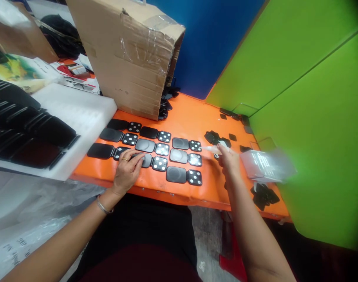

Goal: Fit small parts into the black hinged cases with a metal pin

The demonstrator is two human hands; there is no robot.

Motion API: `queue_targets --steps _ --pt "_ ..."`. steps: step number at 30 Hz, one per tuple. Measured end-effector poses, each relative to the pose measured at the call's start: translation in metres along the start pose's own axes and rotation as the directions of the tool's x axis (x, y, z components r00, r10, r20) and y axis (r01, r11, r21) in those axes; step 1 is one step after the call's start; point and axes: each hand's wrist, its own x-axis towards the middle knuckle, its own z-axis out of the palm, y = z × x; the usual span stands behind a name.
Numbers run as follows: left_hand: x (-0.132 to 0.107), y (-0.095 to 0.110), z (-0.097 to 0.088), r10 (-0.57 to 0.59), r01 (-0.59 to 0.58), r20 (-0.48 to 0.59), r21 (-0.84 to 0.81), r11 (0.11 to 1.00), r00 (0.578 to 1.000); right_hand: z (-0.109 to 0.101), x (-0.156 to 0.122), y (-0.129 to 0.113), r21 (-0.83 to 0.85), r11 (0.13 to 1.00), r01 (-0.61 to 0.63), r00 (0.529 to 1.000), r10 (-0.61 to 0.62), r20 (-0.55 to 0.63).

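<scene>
My right hand (pixel 228 158) is closed around a small pale squeeze bottle (pixel 216 149) with a thin tip. The tip points left, close to a small black square (pixel 196 146) bearing white dots. Several such squares are hinged to larger black plates (pixel 177 174), laid out in rows. Over the lower left rows, my left hand (pixel 127 168) has its thumb and fingers drawn together above a black plate (pixel 146 160). Whatever its fingertips may hold is too small to make out. Part of a dotted square (pixel 119 153) is covered by that hand.
On the left, white foam (pixel 93 113) carries stacked black plates (pixel 29 129). A tall cardboard box (pixel 132 58) stands at the back of the orange table (pixel 193 109). To the right are a clear plastic box (pixel 261 166), loose black pieces (pixel 264 196) and a green panel (pixel 322 137).
</scene>
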Motion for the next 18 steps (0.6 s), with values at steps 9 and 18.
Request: queue_targets --steps 9,18 --pt "-0.001 0.002 0.001 -0.025 0.026 0.004 -0.023 0.999 1.000 0.024 -0.003 -0.013 0.417 0.811 -0.410 0.868 0.206 0.453" --pt "-0.002 0.001 0.001 -0.039 0.039 -0.005 -0.062 0.997 0.999 0.098 -0.010 -0.033 0.217 0.956 -0.200 0.928 0.113 0.356"
